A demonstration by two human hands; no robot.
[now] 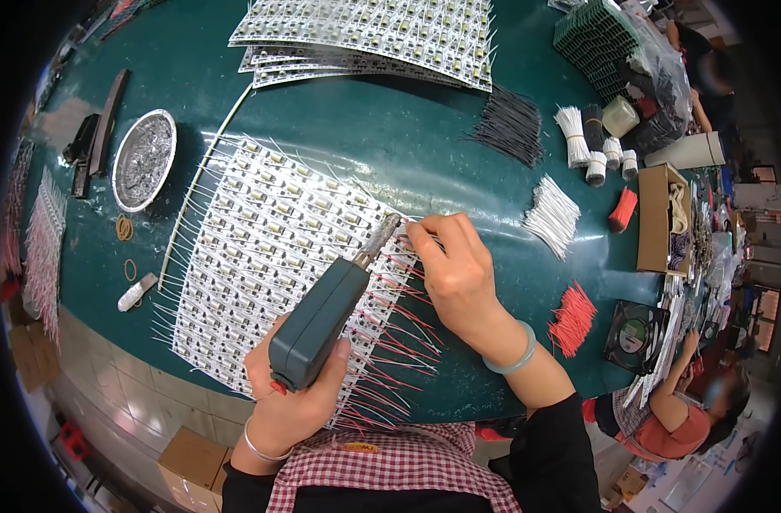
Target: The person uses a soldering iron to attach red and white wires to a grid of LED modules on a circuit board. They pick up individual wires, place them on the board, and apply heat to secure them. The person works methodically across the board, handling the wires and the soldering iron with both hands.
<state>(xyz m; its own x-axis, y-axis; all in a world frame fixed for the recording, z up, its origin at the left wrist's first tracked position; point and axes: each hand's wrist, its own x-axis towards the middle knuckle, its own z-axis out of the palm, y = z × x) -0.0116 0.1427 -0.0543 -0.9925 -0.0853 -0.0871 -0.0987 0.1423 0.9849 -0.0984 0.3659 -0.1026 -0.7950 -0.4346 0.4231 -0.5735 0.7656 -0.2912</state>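
A white panel of small circuit boards lies on the green table, with rows of small components and thin wires sticking out from its edges. My left hand is wrapped round the dark green body of a soldering gun. Its metal tip touches or hovers just over the panel's upper right corner; I cannot tell which. Beside that tip, my right hand pinches a thin wire, mostly hidden by the fingertips. Red and white wires fan out along the panel's right edge, below the right hand.
More panels are stacked at the far side. Bundles of black wires, white wires and red wires lie to the right, near a small fan. A foil-like bowl stands left. Co-workers are at the right.
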